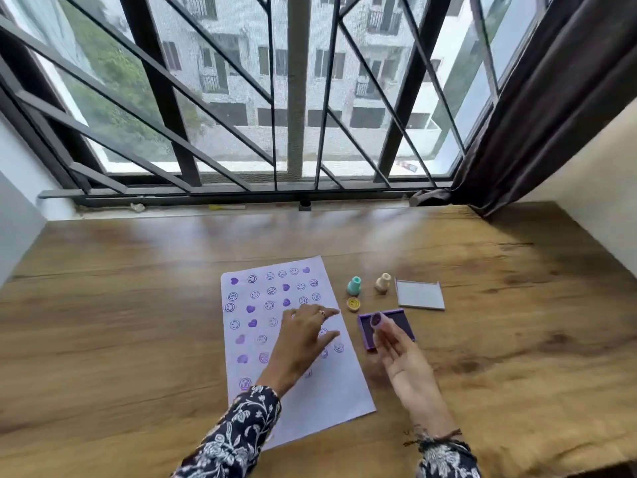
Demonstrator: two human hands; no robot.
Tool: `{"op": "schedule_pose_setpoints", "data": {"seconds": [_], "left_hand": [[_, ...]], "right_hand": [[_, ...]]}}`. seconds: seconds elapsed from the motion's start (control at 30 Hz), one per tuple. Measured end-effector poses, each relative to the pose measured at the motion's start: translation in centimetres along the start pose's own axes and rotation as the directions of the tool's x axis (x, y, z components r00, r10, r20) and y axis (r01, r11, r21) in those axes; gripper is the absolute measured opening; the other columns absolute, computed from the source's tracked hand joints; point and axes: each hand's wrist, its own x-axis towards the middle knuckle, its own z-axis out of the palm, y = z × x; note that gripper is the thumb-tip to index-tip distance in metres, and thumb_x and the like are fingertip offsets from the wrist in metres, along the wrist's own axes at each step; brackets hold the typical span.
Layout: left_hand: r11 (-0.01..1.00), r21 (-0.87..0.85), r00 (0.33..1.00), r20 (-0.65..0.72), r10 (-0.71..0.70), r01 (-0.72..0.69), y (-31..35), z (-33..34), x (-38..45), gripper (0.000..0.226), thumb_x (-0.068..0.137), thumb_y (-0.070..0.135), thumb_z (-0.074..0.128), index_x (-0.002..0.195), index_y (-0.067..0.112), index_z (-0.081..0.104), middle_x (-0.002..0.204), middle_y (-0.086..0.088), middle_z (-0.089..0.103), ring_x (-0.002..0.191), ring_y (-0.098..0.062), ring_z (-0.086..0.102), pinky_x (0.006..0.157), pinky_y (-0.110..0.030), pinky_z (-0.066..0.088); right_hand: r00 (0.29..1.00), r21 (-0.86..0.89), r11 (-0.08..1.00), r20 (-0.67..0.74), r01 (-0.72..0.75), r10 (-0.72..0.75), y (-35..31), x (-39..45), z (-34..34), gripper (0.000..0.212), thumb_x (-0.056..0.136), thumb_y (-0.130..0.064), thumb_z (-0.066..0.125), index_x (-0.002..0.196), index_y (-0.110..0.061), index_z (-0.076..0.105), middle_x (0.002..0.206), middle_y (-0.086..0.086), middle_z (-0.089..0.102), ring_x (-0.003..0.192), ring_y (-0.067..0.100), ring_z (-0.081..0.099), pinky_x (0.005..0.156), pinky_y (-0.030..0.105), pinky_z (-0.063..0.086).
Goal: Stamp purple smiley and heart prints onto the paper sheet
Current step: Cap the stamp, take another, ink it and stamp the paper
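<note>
Holding the stamp point(378, 320) pinched in our right hand point(396, 350), inked face up over the pad point(386, 327), we judge inking done. Our left hand point(303, 336) lies flat and open on the sheet point(324, 401). Next, we press onto a bare spot low on it.

You've got one head cam, wide-angle, facing fwd and down over the wooden table point(138, 322), w/ the barred window point(296, 98) beyond. Both hands sit close, low in frame. No 2nd view.
</note>
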Motion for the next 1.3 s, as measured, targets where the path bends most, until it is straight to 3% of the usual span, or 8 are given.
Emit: {"op": "schedule_pose_setpoints", "data": {"seconds": [0.3,0.53,0.63,0.7,0.83,0.97,1.1,1.3], "left_hand": [[0.997,0.048,0.999,-0.017,-0.052,0.053,1.9,3.8,5.6,0.030,0.089,0.031,0.052,0.116,0.020,0.057,0.107,-0.006,0.059,0.098,-0.025,0.050,0.084,-0.036,0.034],[0.989,-0.092,0.991,-0.061,-0.118,0.112,2.7,3.9,6.3,0.016,0.082,0.016,0.059,0.094,0.005,0.060,0.093,-0.016,0.063,0.087,-0.031,0.056,0.078,-0.039,0.040],[0.834,-0.480,0.935,-0.070,-0.347,0.274,3.4,2.8,5.3,0.019,0.079,0.016,0.067,0.097,0.009,0.067,0.092,-0.009,0.068,0.086,-0.021,0.062,0.078,-0.031,0.049],[0.592,-0.726,0.898,0.080,-0.432,0.349,4.1,1.8,4.3,0.017,0.078,0.020,0.070,0.094,0.016,0.070,0.092,0.002,0.072,0.088,-0.012,0.064,0.073,-0.019,0.048],[0.239,-0.843,0.848,0.379,-0.371,0.481,5.1,0.8,2.9,0.011,0.078,0.027,0.066,0.085,0.024,0.073,0.077,0.019,0.072,0.083,0.002,0.062,0.071,-0.026,0.036],[0.198,-0.853,0.852,0.404,-0.333,0.482,5.5,0.2,2.2,0.014,0.079,0.028,0.063,0.088,0.023,0.073,0.085,0.010,0.073,0.084,0.003,0.064,0.072,-0.025,0.036],[0.227,-0.857,0.871,0.392,-0.296,0.463,5.7,-0.4,2.2,0.029,0.069,0.038,0.064,0.093,0.023,0.072,0.088,0.009,0.075,0.092,-0.001,0.066,0.075,-0.027,0.036],[0.252,-0.852,0.876,0.385,-0.292,0.459,5.6,-0.9,2.3,0.024,0.070,0.034,0.065,0.090,0.022,0.072,0.083,0.008,0.074,0.086,-0.002,0.065,0.077,-0.027,0.036]], "right_hand": [[0.998,0.045,0.997,-0.005,0.062,-0.061,-1.9,1.6,-1.0,0.029,0.085,-0.003,0.055,0.064,-0.007,0.075,0.065,0.005,0.074,0.060,0.010,0.070,0.058,0.019,0.058],[1.000,0.071,0.997,0.004,0.025,-0.026,-1.8,2.6,-1.4,0.010,0.081,-0.004,0.060,0.081,-0.002,0.069,0.070,0.007,0.075,0.065,0.011,0.071,0.059,0.020,0.058],[1.000,0.069,0.998,0.013,0.010,-0.011,-1.7,2.8,-1.5,0.012,0.075,-0.006,0.063,0.085,-0.002,0.067,0.072,0.007,0.075,0.067,0.011,0.071,0.060,0.020,0.058],[0.999,0.028,0.999,0.042,0.024,-0.025,-1.8,2.6,-1.3,0.022,0.066,-0.009,0.068,0.088,-0.002,0.068,0.076,0.007,0.076,0.071,0.012,0.071,0.063,0.019,0.058],[0.987,-0.088,0.989,0.113,0.122,-0.112,-2.1,2.0,-0.7,0.033,0.066,-0.008,0.072,0.098,-0.002,0.066,0.087,0.010,0.076,0.083,0.017,0.071,0.072,0.019,0.058],[0.956,-0.343,0.895,0.160,0.286,-0.244,-2.5,1.1,0.2,0.025,0.069,-0.014,0.075,0.093,-0.010,0.071,0.094,0.012,0.075,0.091,0.020,0.069,0.085,0.029,0.053],[0.913,-0.449,0.795,0.227,0.407,-0.339,-2.8,0.5,1.2,0.026,0.058,-0.026,0.077,0.082,-0.019,0.074,0.079,-0.005,0.077,0.079,0.004,0.069,0.068,0.011,0.052],[0.889,-0.538,0.708,0.276,0.459,-0.366,-3.2,0.8,1.1,0.020,0.069,-0.009,0.076,0.085,-0.020,0.074,0.083,-0.005,0.077,0.087,0.009,0.071,0.077,0.017,0.055]]}}
